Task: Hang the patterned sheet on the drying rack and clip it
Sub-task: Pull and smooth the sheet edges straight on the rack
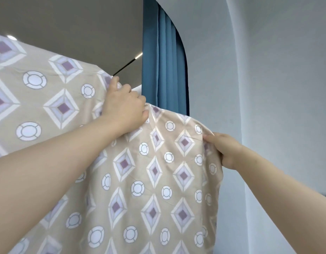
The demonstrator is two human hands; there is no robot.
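The patterned sheet (pixel 158 180) is beige with purple diamonds and white rings. It hangs draped over something hidden beneath it, filling the left and middle of the view. My left hand (pixel 124 105) is raised high and grips the sheet's top fold near the centre. My right hand (pixel 225 149) pinches the sheet's right edge a little lower. The drying rack itself is covered by the cloth and no clip is in view.
A blue curtain (pixel 164 61) hangs just behind the sheet's top. A pale wall (pixel 277 88) fills the right side. A grey ceiling (pixel 76 24) with a thin light strip (pixel 130 63) lies above.
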